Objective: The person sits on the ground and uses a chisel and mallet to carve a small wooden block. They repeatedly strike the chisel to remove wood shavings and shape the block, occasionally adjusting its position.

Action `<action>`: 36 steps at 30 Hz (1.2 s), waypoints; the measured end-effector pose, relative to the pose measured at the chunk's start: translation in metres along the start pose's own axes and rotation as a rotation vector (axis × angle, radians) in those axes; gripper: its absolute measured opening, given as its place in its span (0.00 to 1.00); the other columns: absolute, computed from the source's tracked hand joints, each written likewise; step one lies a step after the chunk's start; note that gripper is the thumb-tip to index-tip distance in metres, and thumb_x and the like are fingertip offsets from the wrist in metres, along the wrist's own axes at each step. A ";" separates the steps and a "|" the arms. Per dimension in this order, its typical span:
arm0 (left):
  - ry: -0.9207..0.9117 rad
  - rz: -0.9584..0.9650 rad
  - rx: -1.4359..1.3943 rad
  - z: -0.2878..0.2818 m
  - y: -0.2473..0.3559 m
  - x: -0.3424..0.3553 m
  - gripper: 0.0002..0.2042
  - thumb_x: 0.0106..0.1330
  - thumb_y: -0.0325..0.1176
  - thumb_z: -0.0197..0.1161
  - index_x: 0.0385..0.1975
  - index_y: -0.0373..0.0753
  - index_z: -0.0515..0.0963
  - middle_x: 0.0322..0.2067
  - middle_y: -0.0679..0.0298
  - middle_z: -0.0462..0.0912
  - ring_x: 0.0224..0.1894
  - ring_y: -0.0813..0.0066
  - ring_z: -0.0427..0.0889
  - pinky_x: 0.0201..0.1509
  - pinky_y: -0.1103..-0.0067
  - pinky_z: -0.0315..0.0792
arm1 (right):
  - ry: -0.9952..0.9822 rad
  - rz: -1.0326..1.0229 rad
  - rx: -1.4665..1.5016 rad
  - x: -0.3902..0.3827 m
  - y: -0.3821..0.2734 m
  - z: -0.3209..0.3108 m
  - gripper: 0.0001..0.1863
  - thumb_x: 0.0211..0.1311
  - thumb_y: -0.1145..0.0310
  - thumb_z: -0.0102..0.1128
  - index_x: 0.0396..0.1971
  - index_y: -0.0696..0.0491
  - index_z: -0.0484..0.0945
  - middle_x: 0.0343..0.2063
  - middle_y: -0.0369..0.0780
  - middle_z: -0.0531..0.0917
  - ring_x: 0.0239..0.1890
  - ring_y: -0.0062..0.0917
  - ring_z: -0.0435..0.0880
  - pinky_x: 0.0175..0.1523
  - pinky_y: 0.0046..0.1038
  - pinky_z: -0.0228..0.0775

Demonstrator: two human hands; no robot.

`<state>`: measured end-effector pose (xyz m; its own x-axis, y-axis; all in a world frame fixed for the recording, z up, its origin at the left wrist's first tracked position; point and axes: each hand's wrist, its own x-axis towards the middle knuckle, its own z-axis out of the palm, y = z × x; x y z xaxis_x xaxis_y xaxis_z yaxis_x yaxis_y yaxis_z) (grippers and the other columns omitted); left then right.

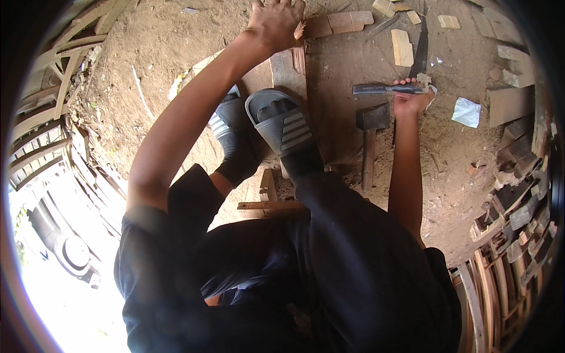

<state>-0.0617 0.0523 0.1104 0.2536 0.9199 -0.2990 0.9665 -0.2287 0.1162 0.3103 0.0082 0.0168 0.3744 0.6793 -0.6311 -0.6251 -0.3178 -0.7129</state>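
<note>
My left hand (275, 25) is at the top edge, its bent fingers partly cut off by the frame. It closes over the end of a reddish-brown notched piece of wood (338, 23), and its grip is partly hidden. My right hand (411, 101) is turned up, with fingers wrapped round a dark chisel (371, 89) that points left. Below the chisel, a mallet with a dark block head (373, 117) and a wooden handle lies on the ground. A plank (288, 73) runs from near my left hand down to my sandalled foot (282, 120).
Offcuts, one a pale block (402, 48), lie on the dirt floor at upper right. A silvery scrap (466, 112) is right of my right hand. Stacked wood (521, 217) lines the right side. Timber pieces (271, 205) sit by my knees. Slatted wood (44, 106) stands at left.
</note>
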 end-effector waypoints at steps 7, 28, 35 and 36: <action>0.091 0.145 -0.033 0.004 -0.012 -0.004 0.17 0.69 0.46 0.64 0.45 0.40 0.83 0.44 0.52 0.85 0.51 0.55 0.82 0.56 0.61 0.77 | 0.024 0.005 -0.078 -0.013 -0.004 0.024 0.31 0.71 0.38 0.38 0.40 0.56 0.70 0.36 0.44 0.77 0.38 0.37 0.78 0.54 0.45 0.73; 0.197 0.332 -0.366 0.008 -0.043 0.000 0.09 0.59 0.39 0.72 0.38 0.48 0.87 0.39 0.58 0.86 0.48 0.55 0.82 0.53 0.63 0.78 | -0.048 0.327 0.407 -0.053 0.046 0.123 0.42 0.69 0.25 0.16 0.30 0.52 0.64 0.24 0.38 0.69 0.26 0.29 0.64 0.40 0.36 0.62; 0.084 0.357 -0.246 0.006 -0.042 0.013 0.10 0.54 0.43 0.75 0.35 0.54 0.87 0.36 0.62 0.84 0.49 0.59 0.81 0.53 0.63 0.78 | -0.071 0.309 0.402 -0.058 0.047 0.127 0.41 0.67 0.27 0.17 0.28 0.52 0.64 0.22 0.39 0.69 0.25 0.30 0.65 0.39 0.38 0.62; 0.079 0.347 -0.239 0.007 -0.042 0.015 0.10 0.53 0.43 0.75 0.35 0.54 0.87 0.37 0.62 0.84 0.49 0.59 0.81 0.53 0.63 0.78 | -0.086 0.310 0.390 -0.060 0.047 0.128 0.42 0.68 0.26 0.16 0.27 0.51 0.64 0.22 0.38 0.69 0.24 0.29 0.64 0.39 0.37 0.62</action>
<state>-0.0984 0.0732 0.0947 0.5495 0.8251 -0.1316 0.7860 -0.4572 0.4161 0.1708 0.0370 0.0604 0.0830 0.6494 -0.7559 -0.9136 -0.2534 -0.3180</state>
